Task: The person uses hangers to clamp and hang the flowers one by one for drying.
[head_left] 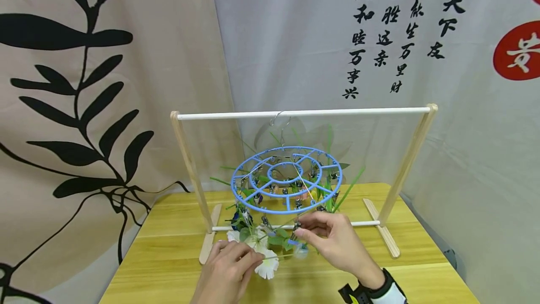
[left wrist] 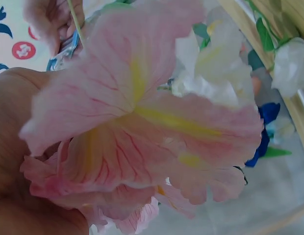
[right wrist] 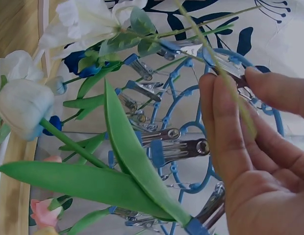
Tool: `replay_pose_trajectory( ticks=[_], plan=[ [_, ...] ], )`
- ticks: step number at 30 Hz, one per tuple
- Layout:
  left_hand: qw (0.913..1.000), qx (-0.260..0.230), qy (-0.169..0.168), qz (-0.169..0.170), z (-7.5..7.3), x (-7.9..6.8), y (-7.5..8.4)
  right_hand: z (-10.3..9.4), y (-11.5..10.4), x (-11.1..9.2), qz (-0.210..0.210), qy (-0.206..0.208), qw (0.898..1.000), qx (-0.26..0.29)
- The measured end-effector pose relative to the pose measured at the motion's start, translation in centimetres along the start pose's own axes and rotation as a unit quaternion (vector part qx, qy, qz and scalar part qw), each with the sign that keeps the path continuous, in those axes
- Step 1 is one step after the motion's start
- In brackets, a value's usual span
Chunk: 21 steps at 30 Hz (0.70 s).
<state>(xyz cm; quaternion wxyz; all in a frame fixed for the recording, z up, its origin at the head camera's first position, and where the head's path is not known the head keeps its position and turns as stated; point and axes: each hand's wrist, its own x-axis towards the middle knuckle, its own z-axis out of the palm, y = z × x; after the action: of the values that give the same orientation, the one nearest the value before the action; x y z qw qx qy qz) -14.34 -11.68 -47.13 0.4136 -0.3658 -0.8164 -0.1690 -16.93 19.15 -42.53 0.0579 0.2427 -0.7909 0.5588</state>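
My left hand (head_left: 229,266) holds a pink artificial flower (left wrist: 137,112) by its thin stem; the bloom fills the left wrist view and is hidden in the head view. The stem (right wrist: 220,68) runs across the fingers of my right hand (head_left: 333,238). Between thumb and fingers, the right hand pinches a metal clip (head_left: 296,226) with blue tips, which hangs from a round blue clip hanger (head_left: 288,212). White flowers (head_left: 266,266) hang close beside the left hand. A pale tulip (right wrist: 24,107) with long green leaves hangs from another clip near the right hand.
A wooden rack with a white top bar (head_left: 236,115) carries the hanger by its hook. Its feet (head_left: 381,229) stand on the yellow wooden table (head_left: 156,252). Several other clips hold flowers, among them a blue one (head_left: 242,217) and a pink rose (right wrist: 45,213). Printed curtains hang behind.
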Motion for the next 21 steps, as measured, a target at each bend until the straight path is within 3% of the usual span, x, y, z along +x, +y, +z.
replay_pose_trajectory(
  ticks=[8,21],
  plan=[
    [0.9998,-0.006,-0.012,-0.017,1.3,0.8,0.5,1.2,-0.4,0.4,-0.060,0.018,0.997,-0.051],
    [0.9993,0.009,-0.031,-0.019,2.2,2.0,0.6,1.8,-0.4,1.0,-0.114,0.034,0.987,-0.111]
  ],
)
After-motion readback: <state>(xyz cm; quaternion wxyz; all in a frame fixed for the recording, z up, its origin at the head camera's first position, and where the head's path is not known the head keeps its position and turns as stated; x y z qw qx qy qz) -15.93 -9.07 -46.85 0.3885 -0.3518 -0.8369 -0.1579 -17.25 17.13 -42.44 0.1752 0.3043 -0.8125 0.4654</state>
